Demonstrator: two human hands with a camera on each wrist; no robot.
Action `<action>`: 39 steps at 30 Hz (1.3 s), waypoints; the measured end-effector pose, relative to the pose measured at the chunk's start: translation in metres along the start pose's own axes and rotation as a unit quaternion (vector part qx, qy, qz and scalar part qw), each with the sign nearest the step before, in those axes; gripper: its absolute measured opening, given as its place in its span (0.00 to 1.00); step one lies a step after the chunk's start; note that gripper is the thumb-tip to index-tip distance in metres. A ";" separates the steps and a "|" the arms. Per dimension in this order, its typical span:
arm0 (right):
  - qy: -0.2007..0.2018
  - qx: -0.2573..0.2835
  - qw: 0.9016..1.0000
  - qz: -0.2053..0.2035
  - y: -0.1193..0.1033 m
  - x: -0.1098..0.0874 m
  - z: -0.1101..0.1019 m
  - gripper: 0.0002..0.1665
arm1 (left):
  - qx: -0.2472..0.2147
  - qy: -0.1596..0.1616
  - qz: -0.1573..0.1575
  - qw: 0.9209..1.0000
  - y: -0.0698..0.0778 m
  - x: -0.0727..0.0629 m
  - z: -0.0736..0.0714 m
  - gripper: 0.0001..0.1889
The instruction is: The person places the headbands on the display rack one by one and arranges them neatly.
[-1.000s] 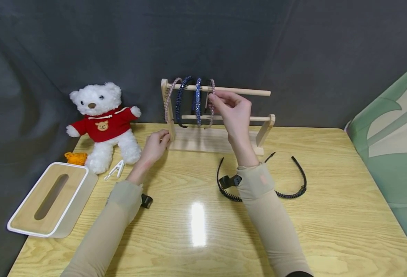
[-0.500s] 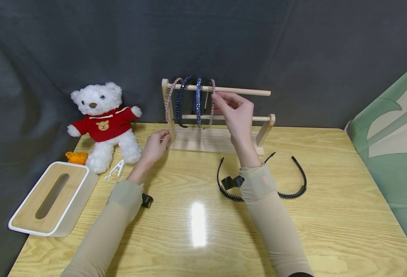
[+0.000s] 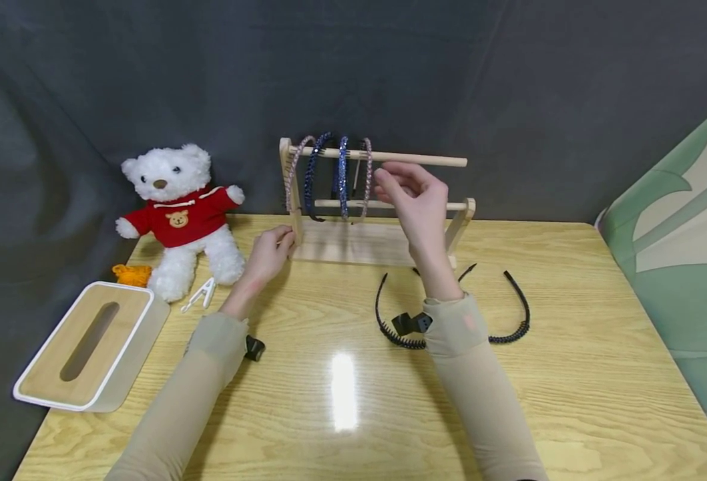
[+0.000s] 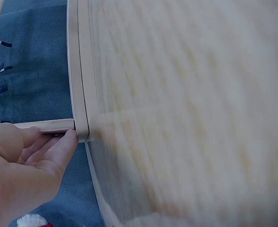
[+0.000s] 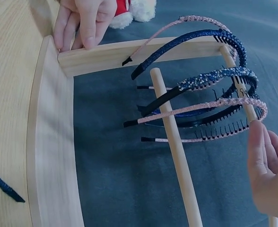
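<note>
A wooden headband rack (image 3: 362, 244) stands at the back of the table. From its upper rod hang a pink headband (image 3: 292, 177) at the left, a dark blue one (image 3: 310, 177), a blue sequinned one (image 3: 344, 179) and another pink headband (image 3: 368, 180) furthest right. My left hand (image 3: 270, 252) holds the foot of the rack's left upright, fingers and thumb against the wood in the left wrist view (image 4: 35, 161). Just right of the right-hand pink headband is my right hand (image 3: 416, 204), its fingers loosely bent with nothing held, close to the rod in the right wrist view.
Black toothed headbands (image 3: 402, 342) lie on the table under my right forearm, partly hidden. At the left are a white teddy bear (image 3: 181, 207) in a red jumper, a white clip (image 3: 199, 294), an orange item (image 3: 132, 274) and a tissue box (image 3: 41, 374).
My right hand has let go of the right-hand pink headband and drawn slightly right. That headband hangs on the rod. My left hand stays at the upright.
</note>
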State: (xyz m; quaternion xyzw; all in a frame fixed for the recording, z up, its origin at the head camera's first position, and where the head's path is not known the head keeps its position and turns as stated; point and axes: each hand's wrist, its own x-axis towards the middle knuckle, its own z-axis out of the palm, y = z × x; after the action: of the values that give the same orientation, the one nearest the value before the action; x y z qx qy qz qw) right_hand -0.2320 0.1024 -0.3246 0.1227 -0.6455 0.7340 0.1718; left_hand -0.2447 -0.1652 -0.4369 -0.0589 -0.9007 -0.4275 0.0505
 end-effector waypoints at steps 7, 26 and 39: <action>-0.010 -0.028 1.000 -0.010 -0.004 -0.010 -0.011 0.16 | 0.002 -0.002 -0.003 1.000 -0.002 0.000 0.001 0.15; -0.057 -0.117 0.991 -0.020 -0.018 -0.033 -0.036 0.16 | 0.000 -0.002 -0.006 1.000 -0.001 0.000 0.000 0.15; -0.090 -0.152 0.984 -0.004 -0.023 -0.047 -0.050 0.16 | -0.016 -0.004 -0.007 1.000 -0.001 0.000 0.000 0.15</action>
State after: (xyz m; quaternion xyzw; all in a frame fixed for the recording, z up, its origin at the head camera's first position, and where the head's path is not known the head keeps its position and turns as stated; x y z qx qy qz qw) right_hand -0.1775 0.1500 -0.3295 0.1630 -0.7621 0.6123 0.1329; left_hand -0.2444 -0.1659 -0.4380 -0.0549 -0.8943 -0.4420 0.0427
